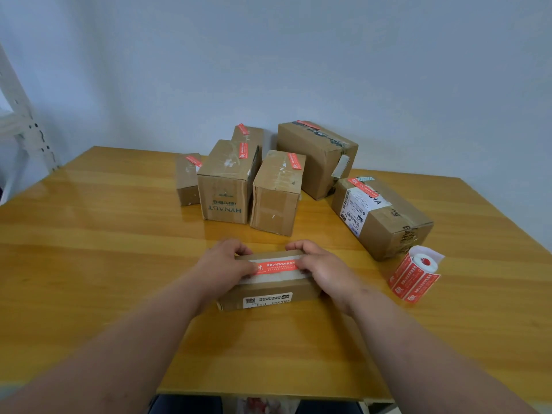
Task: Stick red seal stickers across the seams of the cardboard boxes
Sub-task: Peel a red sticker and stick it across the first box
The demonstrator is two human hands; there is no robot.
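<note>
A person's two hands worked a red seal sticker (276, 267) onto a small cardboard box (268, 289) lying near the front of the wooden tabletop (89, 249). The left hand (228, 264) pinched and pressed the sticker's left end, fingers curled over the box's far edge; the right hand (318, 268) did the same at the right end, so both were grasping sticker and box together. The sticker lay along the pale tape strip on the box's top face (whether it truly crossed the seam could not be told from this angle).

The box looked light and stiff enough to take firm thumb pressure without caving, and was best steadied by its short ends, as here. The sticker, thin and limp, would likely wrinkle or fold on itself unless held taut by both ends and smoothed outward from the middle.

To the right, near the tabletop's edge, stood the roll of red stickers (415, 274), a tail of labels hanging loose. Just behind it sat a labelled box (385, 216) already wearing a red seal. Farther back, near the wall, five more boxes (227, 183) stood clustered, each showing a red sticker on top. A white metal rack (21, 127) stood at the far left.
</note>
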